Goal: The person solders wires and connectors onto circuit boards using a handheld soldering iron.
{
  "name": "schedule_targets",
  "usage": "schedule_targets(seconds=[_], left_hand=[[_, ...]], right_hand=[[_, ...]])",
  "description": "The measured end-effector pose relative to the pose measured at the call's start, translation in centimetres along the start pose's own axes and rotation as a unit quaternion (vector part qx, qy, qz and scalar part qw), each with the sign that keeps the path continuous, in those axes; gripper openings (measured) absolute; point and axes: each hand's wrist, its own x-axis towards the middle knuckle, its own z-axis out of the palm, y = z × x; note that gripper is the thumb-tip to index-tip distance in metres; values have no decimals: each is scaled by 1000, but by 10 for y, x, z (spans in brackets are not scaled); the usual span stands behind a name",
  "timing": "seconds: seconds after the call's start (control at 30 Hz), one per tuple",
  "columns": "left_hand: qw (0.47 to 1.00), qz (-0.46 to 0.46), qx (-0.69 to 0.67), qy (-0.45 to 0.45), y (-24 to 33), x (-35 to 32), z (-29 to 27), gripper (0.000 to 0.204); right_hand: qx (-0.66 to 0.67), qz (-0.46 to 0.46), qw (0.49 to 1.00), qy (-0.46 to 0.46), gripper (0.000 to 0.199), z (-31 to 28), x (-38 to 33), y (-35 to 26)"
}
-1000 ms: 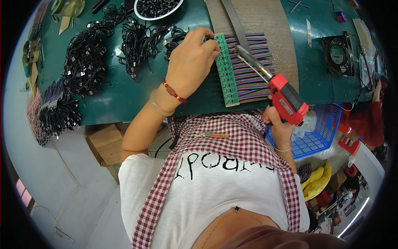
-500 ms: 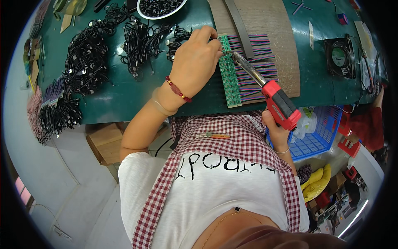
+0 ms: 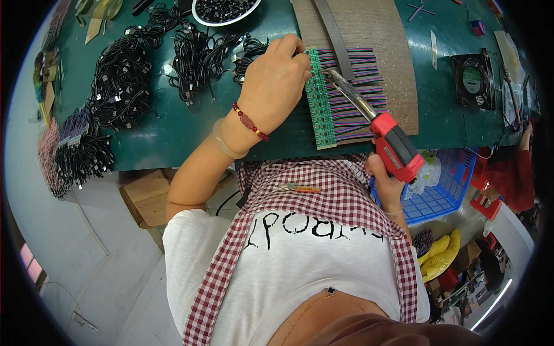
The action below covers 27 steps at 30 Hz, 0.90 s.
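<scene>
A row of green circuit boards (image 3: 321, 112) lies near the table's front edge, with thin coloured wires (image 3: 360, 91) running off to its right. My left hand (image 3: 275, 81) is closed at the upper left edge of the row, fingertips pinched together. What they pinch is hidden behind the hand. In my right hand (image 3: 385, 183) is a red and black soldering iron (image 3: 394, 147), gripped by its handle. Its metal barrel slants up and left, and the tip is over the wire ends just right of the boards.
Under the boards is a brown wooden sheet (image 3: 398, 69), with a grey flat bar (image 3: 333, 37) across the wires. Bundles of black cables (image 3: 121, 81) and a white bowl (image 3: 225, 23) of small black parts stand left. At right are a black fan (image 3: 472, 81) and, lower, a blue basket (image 3: 430, 207).
The soldering iron has moved slightly right, drawing its tip back from the boards. My left hand has stayed almost in place.
</scene>
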Motion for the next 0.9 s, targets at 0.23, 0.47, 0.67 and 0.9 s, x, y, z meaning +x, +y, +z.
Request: schedule_targets(seconds=[0.23, 0.47, 0.67, 0.9], left_hand=[[1000, -7, 7, -7, 1, 1, 0, 9], [1000, -3, 6, -4, 6, 7, 1, 9], [999, -26, -4, -24, 8, 6, -3, 8], [999, -25, -3, -32, 9, 3, -7, 8]], right_hand=[[-25, -13, 1000, -6, 30, 2, 5, -4], [119, 0, 991, 58, 35, -12, 15, -26], [236, -149, 927, 250, 42, -65, 32, -43], [124, -212, 844, 476, 27, -149, 63, -29]])
